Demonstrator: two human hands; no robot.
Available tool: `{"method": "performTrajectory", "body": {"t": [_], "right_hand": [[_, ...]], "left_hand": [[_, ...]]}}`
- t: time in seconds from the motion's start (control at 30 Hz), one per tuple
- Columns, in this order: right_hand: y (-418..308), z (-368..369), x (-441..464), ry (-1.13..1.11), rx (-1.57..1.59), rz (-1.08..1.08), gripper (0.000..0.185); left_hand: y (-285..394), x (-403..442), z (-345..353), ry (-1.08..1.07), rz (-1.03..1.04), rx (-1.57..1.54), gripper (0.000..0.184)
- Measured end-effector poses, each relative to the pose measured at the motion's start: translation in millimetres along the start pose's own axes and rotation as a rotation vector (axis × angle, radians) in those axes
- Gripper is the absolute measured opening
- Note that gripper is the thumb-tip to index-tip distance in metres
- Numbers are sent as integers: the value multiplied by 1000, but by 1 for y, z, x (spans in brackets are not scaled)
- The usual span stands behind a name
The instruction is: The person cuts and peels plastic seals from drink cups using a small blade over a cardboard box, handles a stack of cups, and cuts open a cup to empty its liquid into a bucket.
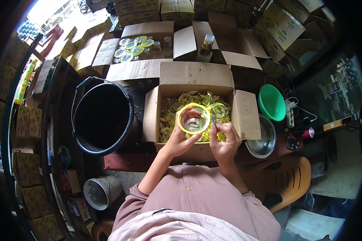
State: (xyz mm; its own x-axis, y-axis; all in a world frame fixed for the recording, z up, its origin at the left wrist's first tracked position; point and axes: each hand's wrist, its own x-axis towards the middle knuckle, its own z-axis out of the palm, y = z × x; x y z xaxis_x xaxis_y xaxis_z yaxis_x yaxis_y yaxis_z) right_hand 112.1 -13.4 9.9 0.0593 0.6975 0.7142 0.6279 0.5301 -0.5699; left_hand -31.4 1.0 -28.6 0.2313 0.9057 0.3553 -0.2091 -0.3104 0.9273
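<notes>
My left hand [179,141] is wrapped round a clear plastic cup [194,125] with a bright yellow rim, its open mouth tilted up towards me. The fingers show through the clear wall. Beside the cup's right edge, my right hand [226,140] pinches a thin, grey, blade-like tool [213,114] between thumb and fingers, its tip close to the yellow rim. Both hands are over an open cardboard box [196,74]. Many curled yellow strips [173,106] lie in the box, along with a loose yellow ring [218,109] behind the tool.
A black bucket [102,150] stands left of the box. On the right are a green bowl [271,102] and a metal bowl [265,150]. Behind, another carton [149,29] holds several yellow-lidded cups [136,50]; a labelled cup [207,44] stands nearby. An orange chair [287,180] is at right.
</notes>
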Motion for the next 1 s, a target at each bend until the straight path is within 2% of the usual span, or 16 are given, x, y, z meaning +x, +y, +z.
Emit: {"method": "performTrajectory", "body": {"t": [0.6,0.73,0.83,0.93,1.0], "right_hand": [[-5,3,8,11,-27,9,12],[-1,0,13,-31,69,32,13],[2,2,6,-10,210,201,12],[3,1,2,13,195,210,11],[0,-2,6,8,110,75,11]], "left_hand": [[4,-5,8,-25,1,143,67],[-4,-7,5,-38,-73,-73,69],[-1,-7,6,-21,-111,-148,70],[2,-6,6,-24,-116,-184,70],[-1,-5,4,-29,-115,-199,70]]}}
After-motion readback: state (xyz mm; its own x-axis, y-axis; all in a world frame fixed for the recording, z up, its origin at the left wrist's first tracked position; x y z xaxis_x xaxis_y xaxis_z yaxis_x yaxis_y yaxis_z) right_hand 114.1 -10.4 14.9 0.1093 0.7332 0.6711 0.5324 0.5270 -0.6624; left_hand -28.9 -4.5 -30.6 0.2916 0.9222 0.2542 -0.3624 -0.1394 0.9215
